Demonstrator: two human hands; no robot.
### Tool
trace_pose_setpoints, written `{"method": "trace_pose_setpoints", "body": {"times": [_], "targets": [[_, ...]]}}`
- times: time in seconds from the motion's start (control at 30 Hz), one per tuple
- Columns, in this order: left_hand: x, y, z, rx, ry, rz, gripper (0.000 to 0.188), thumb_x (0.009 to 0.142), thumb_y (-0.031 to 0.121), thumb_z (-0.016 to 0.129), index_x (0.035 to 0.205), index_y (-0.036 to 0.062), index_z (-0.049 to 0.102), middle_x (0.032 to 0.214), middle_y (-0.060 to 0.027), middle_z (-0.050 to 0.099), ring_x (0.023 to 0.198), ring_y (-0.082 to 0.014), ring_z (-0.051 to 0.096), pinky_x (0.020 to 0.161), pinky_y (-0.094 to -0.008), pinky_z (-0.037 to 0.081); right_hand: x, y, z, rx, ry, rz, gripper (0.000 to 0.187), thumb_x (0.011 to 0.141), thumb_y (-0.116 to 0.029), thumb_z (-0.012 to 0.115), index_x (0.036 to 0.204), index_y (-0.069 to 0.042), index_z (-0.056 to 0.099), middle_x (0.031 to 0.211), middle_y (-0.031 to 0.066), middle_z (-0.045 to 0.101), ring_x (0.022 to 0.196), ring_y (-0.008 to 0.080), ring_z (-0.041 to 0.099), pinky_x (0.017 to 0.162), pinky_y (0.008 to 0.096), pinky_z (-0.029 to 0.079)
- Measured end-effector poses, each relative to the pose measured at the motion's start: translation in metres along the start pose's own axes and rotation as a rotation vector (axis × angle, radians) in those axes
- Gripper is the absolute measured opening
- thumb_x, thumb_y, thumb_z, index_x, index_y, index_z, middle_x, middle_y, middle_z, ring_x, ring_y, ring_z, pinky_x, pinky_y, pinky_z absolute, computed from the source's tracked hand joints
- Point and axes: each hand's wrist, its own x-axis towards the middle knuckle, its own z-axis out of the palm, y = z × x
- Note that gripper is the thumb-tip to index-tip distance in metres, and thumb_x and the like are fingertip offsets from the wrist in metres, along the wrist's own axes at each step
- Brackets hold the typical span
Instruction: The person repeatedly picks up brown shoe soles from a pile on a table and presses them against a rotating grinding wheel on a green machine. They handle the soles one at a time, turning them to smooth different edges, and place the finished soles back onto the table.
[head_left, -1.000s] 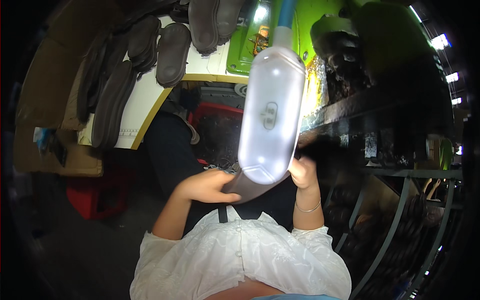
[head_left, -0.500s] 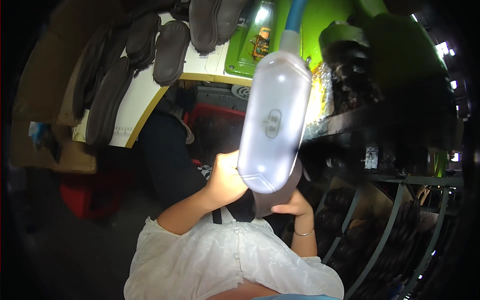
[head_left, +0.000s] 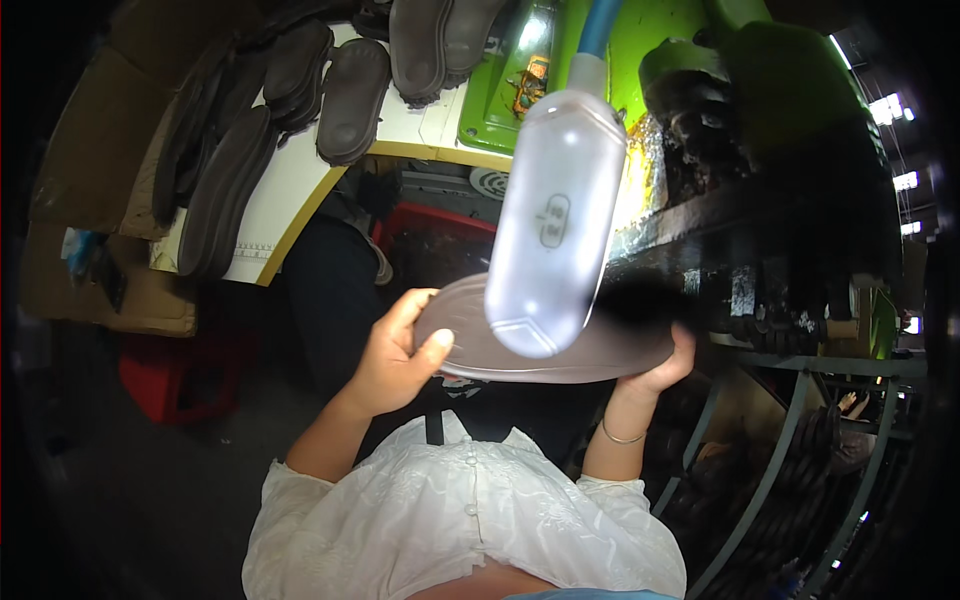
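Observation:
A grey-brown shoe sole (head_left: 465, 318) lies crosswise in front of my body, held at both ends. My left hand (head_left: 393, 358) grips its left end, with the thumb on the face toward me. At the other end my right hand (head_left: 660, 370) is closed round the edge, its fingers partly hidden by the sole. A pale, glossy rounded lamp-like housing (head_left: 555, 230) on a blue arm hangs in the line of sight and covers the sole's middle.
More brown soles (head_left: 352, 100) lie on a white table (head_left: 290, 205) at the far left, beside cardboard (head_left: 110, 150). A green machine (head_left: 480, 115) stands ahead. Below are a red crate (head_left: 175, 375) and a red bin (head_left: 430, 225). At right stands a metal-framed rack (head_left: 770, 440).
The sole has turned from pointing away, mostly behind the housing, to lying crosswise. My hands have moved apart, the left leftward and the right to the right and up.

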Motion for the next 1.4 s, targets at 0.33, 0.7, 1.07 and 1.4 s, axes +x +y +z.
{"method": "trace_pose_setpoints", "body": {"times": [0.33,0.7,1.07,1.4], "targets": [[-0.013,-0.016,-0.074,0.112,0.173,-0.026,0.033,0.081,0.001,0.043,0.113,-0.0055,0.046,0.095,-0.0050,0.057,0.081,-0.0073,0.055,0.073,-0.0227,0.044,-0.028,0.048,0.044,-0.616,-0.413,-0.377,0.029,0.074,-0.009,0.047,0.094,0.009,0.057,0.084,0.0151,0.063,0.071,0.0197,0.062,0.068,0.0277,0.049],[0.011,-0.106,-0.023,0.350,-0.509,-0.677,0.051,0.083,0.033,0.059,0.120,0.0007,0.047,0.114,-0.0151,0.054,0.095,-0.0196,0.056,0.083,-0.0326,0.046,-0.027,0.020,0.097,-0.490,-0.649,0.071,0.031,0.065,0.006,0.071,0.093,0.007,0.056,0.085,0.0114,0.062,0.078,0.0179,0.061,0.071,0.0287,0.051],[0.018,-0.031,-0.010,-0.281,0.106,0.093,0.072,0.081,0.032,0.061,0.139,0.0149,0.021,0.126,-0.0106,0.038,0.115,-0.0198,0.042,0.094,-0.0330,0.037,-0.090,0.081,0.058,-0.692,-1.022,-0.398,0.090,0.053,-0.009,0.084,0.125,-0.001,0.030,0.115,0.0157,0.051,0.111,0.0283,0.049,0.105,0.0498,0.021],[0.009,0.058,-0.147,1.423,0.734,-0.176,0.047,0.062,0.019,0.073,0.107,0.0153,0.064,0.133,-0.0152,0.040,0.119,-0.0343,0.041,0.100,-0.0408,0.032,-0.054,0.075,0.038,-0.779,-0.947,-0.227,0.062,0.067,-0.002,0.072,0.121,0.004,0.043,0.119,0.0163,0.045,0.108,0.0241,0.051,0.086,0.0315,0.046]]}}
